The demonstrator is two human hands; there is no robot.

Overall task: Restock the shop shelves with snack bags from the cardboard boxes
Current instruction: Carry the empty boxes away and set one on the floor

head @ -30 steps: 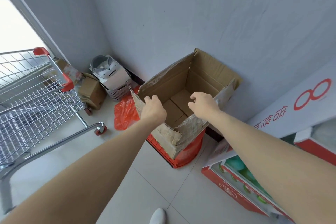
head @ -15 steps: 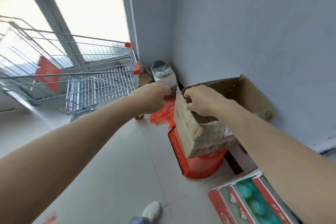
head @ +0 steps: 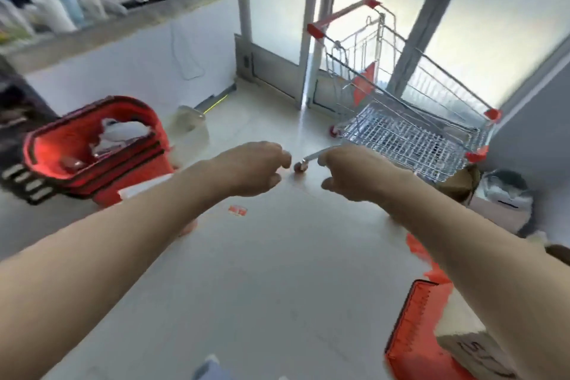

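The view is blurred by motion. My left hand (head: 253, 168) and my right hand (head: 351, 173) are stretched out side by side above the pale floor. Their fingers are curled in and nothing shows in either hand. A corner of the worn cardboard box (head: 472, 352) shows at the bottom right, behind my right forearm. It rests on a red basket (head: 410, 333). Both hands are well away from the box. No snack bags or shop shelves are in view.
A stack of red shopping baskets (head: 92, 145) stands at the left, with a pale bucket (head: 191, 129) behind it. A wire shopping cart (head: 410, 123) is parked by the glass door. A small brown box (head: 459, 182) and a white appliance (head: 505, 191) sit at the right.
Both hands let go of the cardboard box's flaps. The view swung left, away from the corner, so the box slid to the bottom right and the baskets came into sight.
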